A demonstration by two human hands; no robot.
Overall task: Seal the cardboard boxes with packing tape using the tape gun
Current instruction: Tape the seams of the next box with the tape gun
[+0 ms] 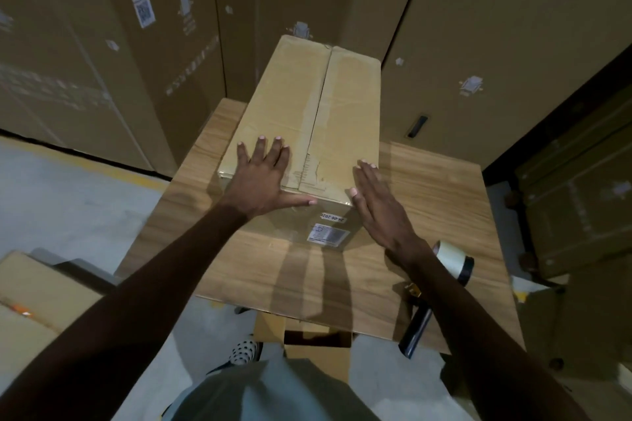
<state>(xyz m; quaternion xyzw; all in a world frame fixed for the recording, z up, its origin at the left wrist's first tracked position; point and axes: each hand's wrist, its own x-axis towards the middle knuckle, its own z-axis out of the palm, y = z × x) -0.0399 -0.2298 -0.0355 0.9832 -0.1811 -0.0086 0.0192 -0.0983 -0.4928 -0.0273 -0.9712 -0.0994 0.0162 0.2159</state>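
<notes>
The cardboard box point(307, 120) lies lengthwise at the frame's centre on the wooden worktop point(427, 202), its flaps meeting along a centre seam. The left hand point(263, 174) presses flat on the left flap, fingers spread; the right hand point(379, 202), fingers straight, sits against the near right corner. Neither holds anything. The tape gun point(441, 284) lies at lower right, beneath the right forearm. Best to square the flaps tight, keeping the left hand down, before fetching it.

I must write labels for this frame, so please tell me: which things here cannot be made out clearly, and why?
All in the head view:
- Tape gun with pale tape roll: middle hidden behind the right forearm; only roll and black handle show.
- White printed label on the brown cardboard box: text too small.
- Box contents: hidden by closed flaps.
- Right hand: contact with the box side unclear.
- Wooden table: legs hidden beneath its top.
</notes>
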